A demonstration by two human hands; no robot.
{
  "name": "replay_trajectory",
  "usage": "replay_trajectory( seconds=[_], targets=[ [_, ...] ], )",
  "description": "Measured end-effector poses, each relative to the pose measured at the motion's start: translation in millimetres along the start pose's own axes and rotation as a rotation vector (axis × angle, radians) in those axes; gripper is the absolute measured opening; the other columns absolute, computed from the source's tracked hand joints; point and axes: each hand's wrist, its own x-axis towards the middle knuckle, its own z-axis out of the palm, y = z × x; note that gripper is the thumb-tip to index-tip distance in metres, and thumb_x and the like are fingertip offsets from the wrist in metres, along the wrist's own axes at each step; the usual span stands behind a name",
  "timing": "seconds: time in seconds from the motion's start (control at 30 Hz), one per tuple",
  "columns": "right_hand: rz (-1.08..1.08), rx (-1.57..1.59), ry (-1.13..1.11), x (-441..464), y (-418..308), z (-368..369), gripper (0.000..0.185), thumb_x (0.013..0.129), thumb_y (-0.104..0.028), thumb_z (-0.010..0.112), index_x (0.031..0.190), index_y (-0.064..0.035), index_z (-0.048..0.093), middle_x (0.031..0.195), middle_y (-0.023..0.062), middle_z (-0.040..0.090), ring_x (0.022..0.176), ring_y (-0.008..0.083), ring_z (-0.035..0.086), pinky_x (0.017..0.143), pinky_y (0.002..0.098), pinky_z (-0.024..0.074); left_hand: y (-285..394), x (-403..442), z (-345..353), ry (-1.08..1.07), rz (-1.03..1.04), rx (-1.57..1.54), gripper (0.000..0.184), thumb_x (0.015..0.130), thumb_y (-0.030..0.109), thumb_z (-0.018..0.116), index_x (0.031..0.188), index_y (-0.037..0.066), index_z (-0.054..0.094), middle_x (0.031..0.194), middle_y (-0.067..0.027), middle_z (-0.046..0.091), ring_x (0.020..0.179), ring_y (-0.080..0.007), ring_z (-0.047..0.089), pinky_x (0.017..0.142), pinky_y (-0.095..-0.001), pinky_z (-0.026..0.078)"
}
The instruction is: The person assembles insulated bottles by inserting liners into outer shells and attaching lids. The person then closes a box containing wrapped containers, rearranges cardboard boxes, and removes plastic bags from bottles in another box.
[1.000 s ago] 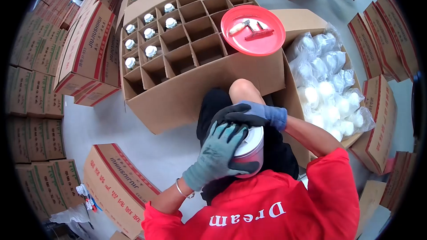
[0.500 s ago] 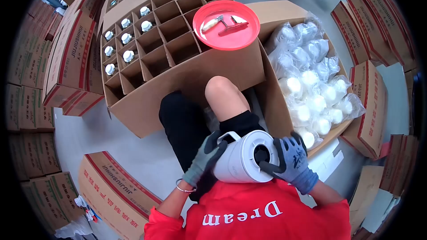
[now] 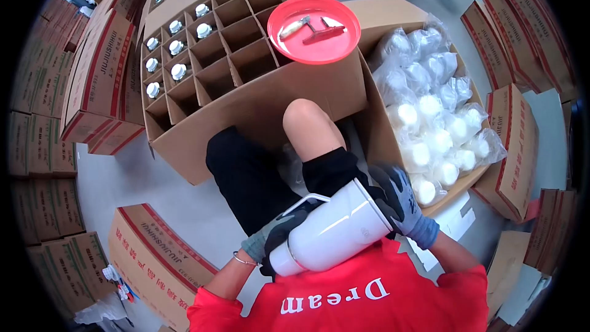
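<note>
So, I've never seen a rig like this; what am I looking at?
No machine here: a person wears a camera on the head, looking down at their gloved hands. The left hand holds a white mug, tilted, by its narrow end; the right hand is at the wide end, its grip unclear. Ahead, a divided box holds capped bottles, with a red tray of small tools at its edge. Beside it, another box holds bagged white items.

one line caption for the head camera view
Gloved left hand holds a tilted white mug, right hand at its wide end, near a divided carton of bottles.
</note>
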Motion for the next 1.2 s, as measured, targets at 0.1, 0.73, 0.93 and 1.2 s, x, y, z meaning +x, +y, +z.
replay_trajectory(
  seconds=[0.1,0.73,0.93,1.2],
  targets=[
    [-0.259,0.439,-0.163,21.2,3.7,-1.7,0.050,0.089,-0.028,0.049,0.131,-0.0004,0.048,0.125,0.0226,0.052,0.125,0.0404,0.042,0.110,0.0469,0.0246,16.8,5.9,9.9,0.008,0.069,0.273,0.038,0.093,0.028,0.058,0.119,0.000,0.062,0.104,-0.0086,0.068,0.098,-0.0122,0.062,0.085,-0.0256,0.048],
    [0.014,0.474,0.232,63.8,33.2,35.7,0.047,0.077,-0.011,0.071,0.119,-0.0007,0.054,0.110,0.0126,0.060,0.102,0.0208,0.059,0.090,0.0315,0.0468,132.2,-7.0,102.0,0.261,1.268,1.718,0.037,0.062,0.004,0.056,0.097,0.007,0.067,0.107,-0.0099,0.066,0.111,-0.0272,0.059,0.106,-0.0476,0.038],
    [0.041,0.698,0.106,85.9,27.8,16.2,0.062,0.084,-0.030,0.063,0.136,-0.0029,0.042,0.137,0.0180,0.041,0.129,0.0286,0.036,0.107,0.0382,0.0288,144.6,10.0,44.3,0.342,0.946,1.207,0.027,0.078,0.010,0.055,0.100,0.001,0.070,0.093,-0.0143,0.070,0.087,-0.0279,0.068,0.081,-0.0343,0.053],
    [-0.126,0.948,-0.029,110.9,-1.4,-5.0,0.067,0.079,-0.046,0.065,0.131,-0.0068,0.050,0.144,0.0179,0.033,0.139,0.0350,0.023,0.113,0.0470,0.0160,147.8,2.1,51.1,0.602,1.144,0.912,0.025,0.081,0.014,0.056,0.096,-0.002,0.068,0.088,-0.0113,0.068,0.083,-0.0214,0.064,0.079,-0.0319,0.050]
  ],
)
